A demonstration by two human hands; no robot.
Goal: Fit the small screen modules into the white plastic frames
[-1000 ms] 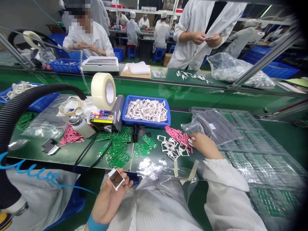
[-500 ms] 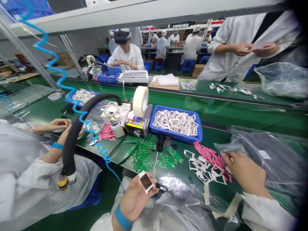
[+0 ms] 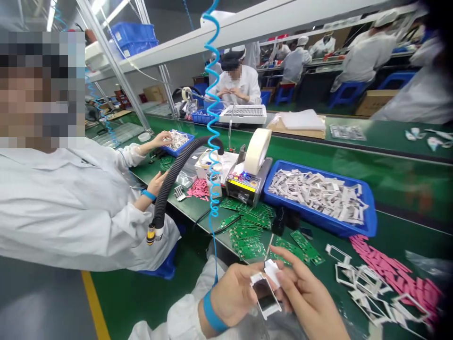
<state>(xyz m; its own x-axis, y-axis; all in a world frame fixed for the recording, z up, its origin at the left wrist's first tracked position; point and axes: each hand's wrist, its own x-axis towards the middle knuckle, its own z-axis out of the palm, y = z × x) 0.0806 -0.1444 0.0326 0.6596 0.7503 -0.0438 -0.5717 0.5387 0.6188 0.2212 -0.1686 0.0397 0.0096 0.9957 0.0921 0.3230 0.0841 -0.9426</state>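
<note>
My left hand (image 3: 235, 295), with a blue wristband, holds a white rectangular frame (image 3: 265, 295) with a dark window up near my fingertips. My right hand (image 3: 304, 297) comes in from the right and pinches a small white piece (image 3: 272, 273) against the frame's top edge. Beyond my fingers lie green circuit boards (image 3: 249, 238) in a loose spread. More white frames (image 3: 368, 283) are scattered to the right, beside a heap of pink strips (image 3: 392, 276).
A blue tray (image 3: 311, 217) full of white parts and a tape dispenser (image 3: 244, 186) stand on the green bench (image 3: 399, 226). A black hose (image 3: 170, 184) and blue coiled cord (image 3: 213, 156) hang at left. A co-worker's white sleeve (image 3: 71, 212) fills the left side.
The view has swung left. My right hand has left the pink strips and now meets my left hand, bringing the small white piece to the frame.
</note>
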